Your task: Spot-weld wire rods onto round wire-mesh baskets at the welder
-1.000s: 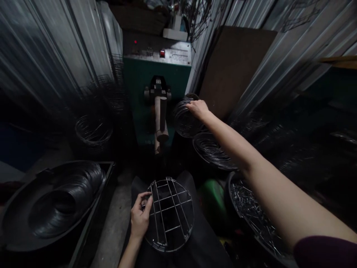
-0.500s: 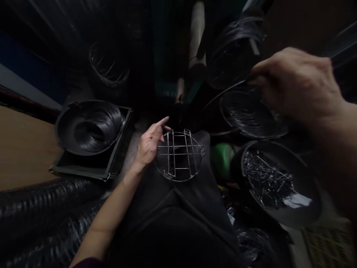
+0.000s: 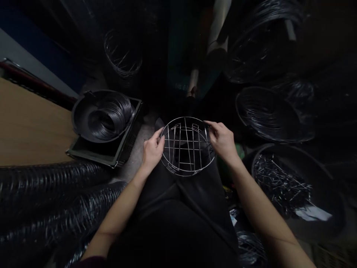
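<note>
A round wire ring (image 3: 186, 175) lies over a wire grid frame (image 3: 187, 148) above my lap, the two overlapping. At the left edge, my left hand (image 3: 154, 149) pinches the ring between thumb and fingers. My right hand (image 3: 222, 141) grips the ring at its upper right edge, thumb and fingers closed on the wire. Crossing straight wires show inside the circle; which belong to the upper or lower piece is hard to tell.
A black basin (image 3: 80, 119) with coiled wire stands on a green crate (image 3: 114, 160) at left. Wire rings fill a basin (image 3: 259, 111) at right; below it, another basin (image 3: 320, 186) holds short wire pieces. Stacked wire rings (image 3: 55, 186) lie lower left.
My right hand has come down from the upper right to the frame, and a ring is now over it. My left hand has closed on its edge. The view has shifted.
</note>
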`<act>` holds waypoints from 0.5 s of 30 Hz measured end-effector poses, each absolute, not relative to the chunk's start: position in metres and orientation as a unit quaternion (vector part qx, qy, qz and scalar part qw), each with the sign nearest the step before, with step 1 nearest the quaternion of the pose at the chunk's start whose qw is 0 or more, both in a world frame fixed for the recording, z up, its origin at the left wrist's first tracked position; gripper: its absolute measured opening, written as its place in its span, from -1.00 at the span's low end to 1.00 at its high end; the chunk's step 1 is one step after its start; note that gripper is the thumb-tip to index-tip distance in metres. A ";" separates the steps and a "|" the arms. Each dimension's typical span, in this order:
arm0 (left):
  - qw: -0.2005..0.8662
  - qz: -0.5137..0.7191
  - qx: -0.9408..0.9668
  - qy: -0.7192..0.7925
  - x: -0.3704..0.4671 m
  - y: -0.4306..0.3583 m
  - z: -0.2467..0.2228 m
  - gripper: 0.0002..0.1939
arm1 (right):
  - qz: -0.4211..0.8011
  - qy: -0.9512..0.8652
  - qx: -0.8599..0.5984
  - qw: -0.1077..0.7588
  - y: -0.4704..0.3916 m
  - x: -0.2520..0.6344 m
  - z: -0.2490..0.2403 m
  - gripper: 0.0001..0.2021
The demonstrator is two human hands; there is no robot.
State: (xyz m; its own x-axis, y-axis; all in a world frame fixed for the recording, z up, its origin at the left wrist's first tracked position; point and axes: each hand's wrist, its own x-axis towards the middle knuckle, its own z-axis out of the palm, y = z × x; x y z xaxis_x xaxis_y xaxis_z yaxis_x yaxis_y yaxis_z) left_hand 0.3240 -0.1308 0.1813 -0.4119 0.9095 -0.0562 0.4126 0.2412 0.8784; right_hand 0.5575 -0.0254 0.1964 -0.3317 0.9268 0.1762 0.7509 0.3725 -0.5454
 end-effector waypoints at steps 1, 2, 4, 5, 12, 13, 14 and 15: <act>0.266 0.378 0.470 0.752 0.324 -0.130 0.178 -0.60 | 0.164 -0.795 -0.543 0.213 -0.029 0.554 0.193 -0.62; 0.247 0.344 0.484 0.766 0.324 -0.129 0.177 -0.60 | 0.145 -0.794 -0.559 0.191 -0.031 0.551 0.191 -0.62; 0.232 0.297 0.505 0.777 0.326 -0.129 0.175 -0.59 | 0.120 -0.788 -0.583 0.157 -0.035 0.546 0.190 -0.62; 0.229 0.284 0.513 0.777 0.328 -0.129 0.175 -0.58 | 0.113 -0.787 -0.589 0.148 -0.036 0.545 0.190 -0.62; 0.179 0.267 0.539 0.779 0.330 -0.131 0.168 -0.59 | 0.146 -0.775 -0.588 0.181 -0.042 0.548 0.181 -0.62; 0.174 0.262 0.545 0.777 0.330 -0.132 0.167 -0.58 | 0.149 -0.773 -0.586 0.192 -0.044 0.549 0.179 -0.62; 0.170 0.255 0.551 0.776 0.330 -0.133 0.167 -0.55 | 0.149 -0.771 -0.584 0.203 -0.047 0.551 0.177 -0.62; 0.167 0.246 0.557 0.775 0.330 -0.134 0.167 -0.50 | 0.146 -0.771 -0.582 0.212 -0.050 0.553 0.175 -0.62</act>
